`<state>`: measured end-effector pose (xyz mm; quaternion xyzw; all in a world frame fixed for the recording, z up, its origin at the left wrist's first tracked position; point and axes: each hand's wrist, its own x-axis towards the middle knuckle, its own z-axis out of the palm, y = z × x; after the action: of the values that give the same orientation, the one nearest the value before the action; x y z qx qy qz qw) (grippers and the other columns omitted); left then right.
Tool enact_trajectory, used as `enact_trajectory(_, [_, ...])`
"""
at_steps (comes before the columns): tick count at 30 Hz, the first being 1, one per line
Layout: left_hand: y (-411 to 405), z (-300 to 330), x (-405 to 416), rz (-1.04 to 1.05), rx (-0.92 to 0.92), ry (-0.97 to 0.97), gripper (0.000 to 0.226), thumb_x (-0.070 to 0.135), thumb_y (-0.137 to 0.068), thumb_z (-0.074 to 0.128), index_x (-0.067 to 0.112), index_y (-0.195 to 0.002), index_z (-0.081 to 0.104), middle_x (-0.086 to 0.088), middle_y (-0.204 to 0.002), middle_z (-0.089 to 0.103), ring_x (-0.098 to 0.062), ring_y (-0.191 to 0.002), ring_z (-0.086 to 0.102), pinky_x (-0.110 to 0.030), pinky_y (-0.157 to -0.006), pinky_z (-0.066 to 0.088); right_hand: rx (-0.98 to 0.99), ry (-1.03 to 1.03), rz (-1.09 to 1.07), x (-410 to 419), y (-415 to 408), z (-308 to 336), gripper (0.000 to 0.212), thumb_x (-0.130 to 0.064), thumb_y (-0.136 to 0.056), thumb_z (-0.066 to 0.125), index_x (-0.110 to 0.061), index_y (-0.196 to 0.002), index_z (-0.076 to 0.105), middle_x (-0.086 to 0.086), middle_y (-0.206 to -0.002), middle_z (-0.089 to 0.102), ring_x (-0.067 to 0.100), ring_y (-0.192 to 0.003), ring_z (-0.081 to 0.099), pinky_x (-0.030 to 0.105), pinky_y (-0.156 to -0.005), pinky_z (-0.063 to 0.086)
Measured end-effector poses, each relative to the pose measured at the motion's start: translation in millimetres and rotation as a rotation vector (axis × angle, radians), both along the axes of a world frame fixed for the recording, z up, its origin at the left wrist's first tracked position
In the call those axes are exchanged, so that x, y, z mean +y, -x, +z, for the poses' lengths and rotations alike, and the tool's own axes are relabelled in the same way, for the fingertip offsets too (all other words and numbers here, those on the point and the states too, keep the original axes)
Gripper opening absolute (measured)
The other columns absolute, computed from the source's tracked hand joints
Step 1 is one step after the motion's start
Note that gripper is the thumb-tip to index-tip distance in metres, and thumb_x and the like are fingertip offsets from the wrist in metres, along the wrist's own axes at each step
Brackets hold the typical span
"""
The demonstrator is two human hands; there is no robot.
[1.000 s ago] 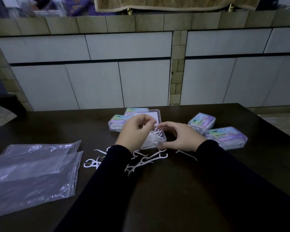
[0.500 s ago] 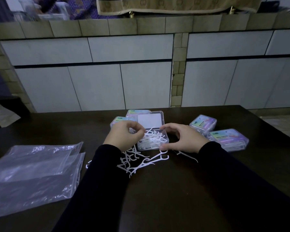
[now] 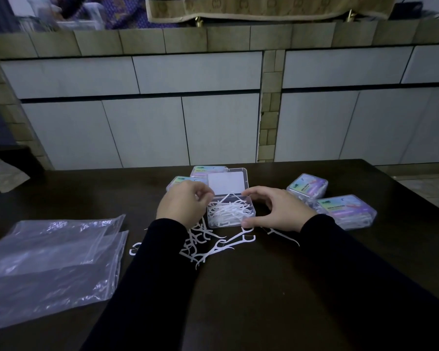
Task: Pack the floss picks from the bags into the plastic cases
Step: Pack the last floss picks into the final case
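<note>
Open case (image 3: 230, 214) sits mid-desk (image 3: 264, 287), lid up, part-filled with floss picks (image 3: 228, 211). Your right hand (image 3: 274, 211) grips its right side, fingers curved round the wall. Your left hand (image 3: 184, 206) is at its left edge, fingers curled tight; can't tell if they hold a pick. Loose picks (image 3: 213, 245) lie just in front of the case, empty bags (image 3: 51, 264) well left, closed cases (image 3: 345, 211) right of it.

Dark tabletop (image 3: 264, 287) carries: empty clear bags (image 3: 48, 264) at left, open case (image 3: 230, 211), four closed cases (image 3: 345, 211), loose floss picks (image 3: 213, 245).
</note>
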<state>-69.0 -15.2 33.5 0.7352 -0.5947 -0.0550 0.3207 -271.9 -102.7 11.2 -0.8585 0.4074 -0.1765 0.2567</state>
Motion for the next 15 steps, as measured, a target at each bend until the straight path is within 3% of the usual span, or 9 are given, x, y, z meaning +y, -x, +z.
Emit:
enact_trajectory(3, [-7.5, -1.0, 2.8, 0.022, 0.011, -0.068, 0.009, 0.029, -0.084, 0.067, 0.029, -0.075, 0.070, 0.008, -0.079, 0.066, -0.011, -0.082, 0.061, -0.026, -0.074, 0.049, 0.006, 0.000, -0.008, -0.3, -0.5, -0.2, 0.073, -0.055, -0.067, 0.080, -0.040, -0.131, 0.048, -0.016, -0.131, 0.056, 0.000, -0.117, 0.046, 0.028, -0.102, 0.039])
enact_trajectory(7, [1.3, -3.7, -0.7, 0.011, -0.004, -0.088, 0.006, 0.032, -0.085, 0.067, 0.029, -0.083, 0.072, 0.010, -0.084, 0.067, -0.009, -0.084, 0.062, -0.029, -0.077, 0.052, 0.024, 0.012, -0.014, -0.8, -1.0, -0.5, 0.075, -0.057, -0.066, 0.079, -0.040, -0.132, 0.047, -0.015, -0.133, 0.055, 0.004, -0.123, 0.048, 0.029, -0.102, 0.041])
enact_trajectory(9, [5.6, -4.9, -2.4, 0.018, -0.034, -0.016, 0.008, 0.032, -0.086, 0.067, 0.029, -0.092, 0.069, 0.010, -0.095, 0.064, -0.007, -0.087, 0.059, -0.025, -0.076, 0.047, 0.023, 0.010, -0.011, -0.5, -0.5, -0.5, 0.075, -0.056, -0.067, 0.079, -0.039, -0.133, 0.047, -0.014, -0.133, 0.055, 0.005, -0.123, 0.047, 0.030, -0.103, 0.041])
enact_trajectory(12, [11.5, -7.7, -4.4, -0.079, -0.056, 0.103, 0.028, 0.025, -0.091, 0.062, 0.030, -0.118, 0.061, 0.012, -0.122, 0.055, -0.006, -0.106, 0.052, -0.022, -0.089, 0.041, 0.025, 0.007, -0.009, -0.2, -0.4, -0.1, 0.076, -0.057, -0.067, 0.079, -0.039, -0.133, 0.046, -0.014, -0.133, 0.055, 0.006, -0.124, 0.048, 0.032, -0.104, 0.042])
enact_trajectory(15, [20.4, -10.2, -8.1, -0.184, -0.119, 0.050, 0.037, 0.023, -0.095, 0.056, 0.032, -0.131, 0.056, 0.011, -0.133, 0.055, -0.010, -0.122, 0.045, -0.031, -0.104, 0.039, 0.010, 0.004, -0.003, -1.2, -0.2, -1.5, 0.076, -0.059, -0.066, 0.079, -0.040, -0.132, 0.047, -0.016, -0.131, 0.056, 0.004, -0.123, 0.048, 0.030, -0.105, 0.041])
